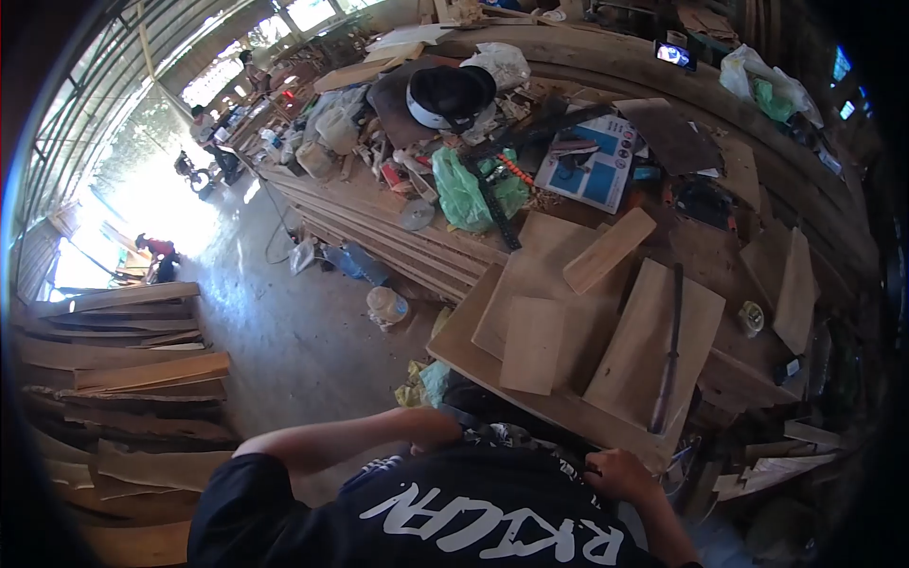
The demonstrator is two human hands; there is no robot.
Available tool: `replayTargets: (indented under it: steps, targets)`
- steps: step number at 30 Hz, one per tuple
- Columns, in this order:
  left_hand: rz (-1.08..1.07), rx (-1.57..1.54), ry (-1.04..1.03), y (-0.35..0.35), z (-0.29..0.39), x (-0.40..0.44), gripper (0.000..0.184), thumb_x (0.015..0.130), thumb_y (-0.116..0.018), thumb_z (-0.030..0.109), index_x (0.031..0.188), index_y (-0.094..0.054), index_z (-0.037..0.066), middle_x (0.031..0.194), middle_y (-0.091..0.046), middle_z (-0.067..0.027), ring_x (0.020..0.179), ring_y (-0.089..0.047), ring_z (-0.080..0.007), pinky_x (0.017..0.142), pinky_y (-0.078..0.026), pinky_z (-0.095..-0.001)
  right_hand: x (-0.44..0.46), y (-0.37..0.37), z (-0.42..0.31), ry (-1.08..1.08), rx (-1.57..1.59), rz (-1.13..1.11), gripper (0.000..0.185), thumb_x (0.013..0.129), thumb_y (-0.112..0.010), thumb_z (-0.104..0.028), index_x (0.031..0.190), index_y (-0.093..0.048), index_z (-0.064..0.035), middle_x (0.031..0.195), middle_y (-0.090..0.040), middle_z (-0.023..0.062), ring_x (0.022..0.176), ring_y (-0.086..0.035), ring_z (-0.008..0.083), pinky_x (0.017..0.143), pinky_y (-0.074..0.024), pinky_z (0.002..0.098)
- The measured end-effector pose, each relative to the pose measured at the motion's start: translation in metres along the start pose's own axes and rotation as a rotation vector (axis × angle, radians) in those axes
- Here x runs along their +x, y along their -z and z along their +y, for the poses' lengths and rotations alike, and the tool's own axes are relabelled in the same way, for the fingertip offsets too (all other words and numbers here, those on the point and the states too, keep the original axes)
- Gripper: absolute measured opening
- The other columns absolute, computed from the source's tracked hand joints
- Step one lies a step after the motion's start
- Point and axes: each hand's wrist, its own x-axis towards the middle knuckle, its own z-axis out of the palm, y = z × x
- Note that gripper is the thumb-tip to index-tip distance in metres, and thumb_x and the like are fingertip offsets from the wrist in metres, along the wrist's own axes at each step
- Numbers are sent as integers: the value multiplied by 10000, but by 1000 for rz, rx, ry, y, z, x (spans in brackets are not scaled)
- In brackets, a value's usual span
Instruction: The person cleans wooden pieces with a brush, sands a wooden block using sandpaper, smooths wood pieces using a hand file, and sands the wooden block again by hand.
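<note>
My left hand [437, 426] is bent in at my waist, beside the dark shirt [492, 511] with white lettering; its fingers are mostly hidden. On the other side, my right hand [617, 471] rests at the shirt's lower edge, close to the workbench corner, with its fingers curled; what they hold, if anything, is hidden. In front lie a small flat board [532, 346], a narrow board [609, 250] and a wider board [644, 346] on a larger wooden panel [459, 339]. A long dark tool [670, 350] lies across the wider board.
Green plastic bags [461, 189], a black cap [450, 95] and a blue-and-white sheet [601, 170] lie farther back on the bench. A plastic jug [386, 306] stands on the floor. Stacked planks [142, 379] lie at the left. Other people are in the distance at upper left.
</note>
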Motion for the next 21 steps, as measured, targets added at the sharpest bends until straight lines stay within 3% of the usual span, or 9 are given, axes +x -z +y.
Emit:
replayTargets:
  steps: [2,5,7,9,12,15,18,20,21]
  targets:
    - [-200,93,5,28,16,9,277,790,-751,111,1047,-710,14,972,-740,-222,940,-725,-420,786,-571,-503,-9,-10,6,-4,62,48,209,858,-667,-277,880,-656,-70,873,-695,210,899,-687,424,789,-543,527]
    - [-58,-247,159,23,-4,21,246,846,-674,97,1072,-721,14,929,-746,-207,922,-734,-389,775,-565,-512,9,-32,22,115,50,10,188,874,-654,-239,901,-659,-53,901,-693,210,926,-683,418,818,-542,510]
    - [29,1,-39,26,-20,28,227,891,-631,131,1067,-730,28,921,-753,-179,898,-738,-381,769,-565,-491,23,-26,17,163,77,-7,213,872,-658,-244,948,-696,-49,949,-708,204,943,-684,417,831,-542,503]
    - [50,57,-37,48,-1,16,229,940,-611,196,1045,-739,38,892,-756,-148,848,-743,-351,766,-564,-455,31,-24,13,221,170,-7,243,875,-673,-230,1026,-725,-46,994,-726,185,942,-700,389,840,-557,469]
    - [-69,-229,-66,78,7,8,320,1017,-567,312,1019,-740,44,841,-749,-129,800,-742,-315,762,-559,-422,37,-23,15,174,283,-92,262,887,-696,-198,1098,-737,-49,1038,-742,154,959,-725,328,868,-576,407]
    - [-8,-437,-36,100,29,4,486,1061,-481,415,914,-748,37,772,-745,-105,782,-744,-316,758,-567,-445,43,-18,14,153,316,-174,278,889,-709,-200,1126,-744,-60,1079,-749,141,1004,-733,298,899,-578,385]
    - [173,-297,-155,94,39,17,566,1088,-424,519,1019,-721,42,811,-737,-122,795,-737,-298,773,-545,-402,45,-14,10,183,368,-245,298,889,-710,-242,1137,-751,-80,1058,-746,150,990,-725,316,901,-565,392]
    - [199,-407,-171,96,50,21,543,1072,-453,546,1095,-699,62,934,-743,-154,902,-726,-343,827,-545,-430,50,-4,9,187,346,-286,315,893,-698,-303,1131,-756,-104,1016,-739,167,938,-715,354,868,-550,420]
    - [259,-414,-214,86,52,28,536,1069,-458,551,1115,-691,70,967,-741,-163,931,-721,-356,840,-545,-442,47,18,-8,186,365,-274,328,913,-706,-311,1144,-753,-83,1028,-755,148,953,-732,303,885,-549,399]
